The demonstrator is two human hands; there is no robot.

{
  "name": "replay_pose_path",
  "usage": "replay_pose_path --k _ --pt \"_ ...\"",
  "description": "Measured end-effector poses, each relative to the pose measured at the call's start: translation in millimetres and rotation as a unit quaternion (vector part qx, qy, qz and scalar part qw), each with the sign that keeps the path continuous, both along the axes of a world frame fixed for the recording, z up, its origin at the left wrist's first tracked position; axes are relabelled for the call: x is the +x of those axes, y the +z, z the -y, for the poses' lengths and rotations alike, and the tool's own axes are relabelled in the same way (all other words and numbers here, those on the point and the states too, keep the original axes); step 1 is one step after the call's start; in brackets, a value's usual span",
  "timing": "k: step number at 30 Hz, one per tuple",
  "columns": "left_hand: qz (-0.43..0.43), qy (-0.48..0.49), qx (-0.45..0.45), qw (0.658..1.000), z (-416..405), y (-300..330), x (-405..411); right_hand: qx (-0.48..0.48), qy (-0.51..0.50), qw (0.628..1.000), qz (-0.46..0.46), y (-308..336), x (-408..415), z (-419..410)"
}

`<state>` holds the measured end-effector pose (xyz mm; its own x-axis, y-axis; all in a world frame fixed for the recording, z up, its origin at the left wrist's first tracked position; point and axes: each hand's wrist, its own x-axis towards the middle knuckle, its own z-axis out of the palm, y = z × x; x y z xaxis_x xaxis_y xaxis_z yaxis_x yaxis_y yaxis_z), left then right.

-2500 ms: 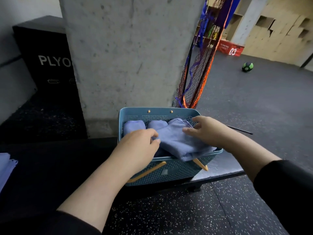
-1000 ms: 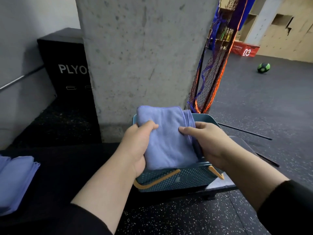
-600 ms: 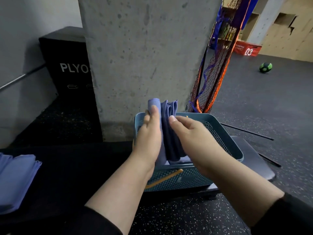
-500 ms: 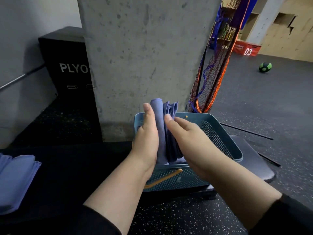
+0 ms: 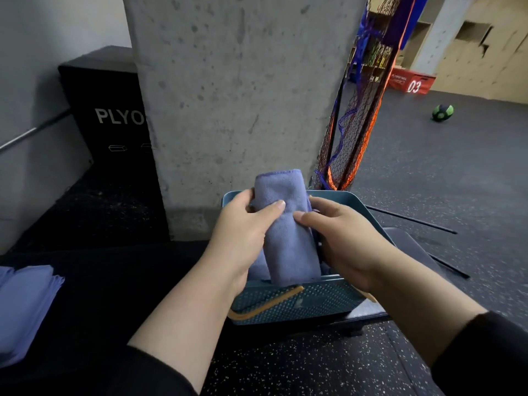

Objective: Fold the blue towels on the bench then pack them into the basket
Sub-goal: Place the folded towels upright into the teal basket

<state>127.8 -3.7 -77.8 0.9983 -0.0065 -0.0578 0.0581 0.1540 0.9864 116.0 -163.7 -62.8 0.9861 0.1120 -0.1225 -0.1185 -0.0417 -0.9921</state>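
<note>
A folded blue towel (image 5: 285, 224) stands upright inside the teal basket (image 5: 308, 301), its top edge rising above the rim. My left hand (image 5: 243, 232) grips its left side with the thumb laid across the front. On the right side, my right hand (image 5: 343, 238) holds it with fingers curled round the edge. The basket sits on the right end of the black bench (image 5: 114, 281). A stack of blue towels (image 5: 23, 307) lies at the bench's far left. The hands and the upright towel hide the rest of the basket's inside.
A concrete pillar (image 5: 243, 95) rises right behind the basket. A black plyo box (image 5: 105, 110) stands at the back left. Netting (image 5: 357, 115) hangs to the pillar's right. A green ball (image 5: 442, 112) and thin black rods (image 5: 411, 221) lie on the gym floor.
The towel was lifted from the basket, pressed edge-on between both palms, then turned so its broad face shows. Both hands now hold it upright in the basket.
</note>
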Motion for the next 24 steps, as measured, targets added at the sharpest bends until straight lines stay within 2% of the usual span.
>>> replay_pose_path --k 4,9,11,14,15,16,18,19,20,21,23,24 --pt "0.016 0.029 -0.007 0.999 -5 2 1 -0.03 0.023 0.999 0.013 6 0 -10" --pt "0.052 0.107 0.085 0.989 -31 2 14 -0.018 -0.037 0.999 0.011 2 33 -17" --pt "0.05 0.145 0.11 0.982 -44 3 15 -0.041 -0.039 0.998 -0.01 -6 46 -22" --pt "0.038 0.15 0.155 0.976 -59 -1 13 -0.11 -0.008 0.993 -0.035 -27 57 -35" --pt "0.037 0.145 0.176 0.973 -62 -3 12 -0.185 0.011 0.982 -0.026 -35 60 -40" --pt "0.042 0.138 0.202 0.969 -65 -4 12 -0.302 0.034 0.953 -0.005 -41 62 -44" --pt "0.05 0.123 0.27 0.954 -68 -5 10 -0.536 0.037 0.841 0.068 -46 63 -51" --pt "0.053 0.116 0.298 0.946 -69 -6 10 -0.581 0.01 0.804 0.124 -46 62 -52" --pt "0.057 0.108 0.314 0.941 -71 -6 10 -0.577 -0.011 0.797 0.178 -45 62 -50" --pt "0.061 0.098 0.326 0.938 -73 -7 10 -0.545 -0.006 0.805 0.234 -42 61 -48" --pt "0.07 0.074 0.358 0.928 -75 -9 11 -0.5 0.102 0.808 0.295 -35 62 -41" --pt "0.079 0.057 0.387 0.917 -76 -11 12 -0.507 0.172 0.797 0.281 -34 63 -39"
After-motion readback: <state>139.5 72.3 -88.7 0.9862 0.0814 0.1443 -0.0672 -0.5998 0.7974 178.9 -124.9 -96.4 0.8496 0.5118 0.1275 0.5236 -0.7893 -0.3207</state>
